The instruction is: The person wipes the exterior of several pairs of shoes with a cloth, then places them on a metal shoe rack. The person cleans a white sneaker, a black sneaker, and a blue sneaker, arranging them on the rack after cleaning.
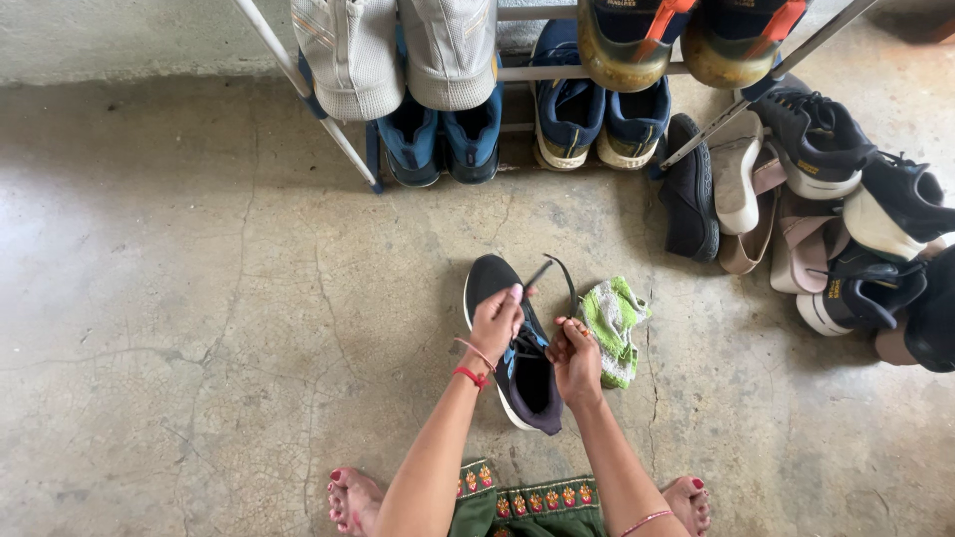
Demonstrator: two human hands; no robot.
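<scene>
A black sneaker (489,280) with a white sole lies on the concrete floor in front of me, toe pointing away. My left hand (494,323) rests on its upper near the laces and pinches one black lace end. My right hand (574,356) is closed on the other lace (569,282), which loops up past the shoe's toe. A green and white cloth (615,320) lies crumpled just right of the shoe, touching my right hand's side.
A metal shoe rack (338,134) stands ahead with white, blue and yellow-soled shoes on it. A heap of black sneakers and beige sandals (826,229) lies at the right. My bare feet (353,497) show at the bottom edge.
</scene>
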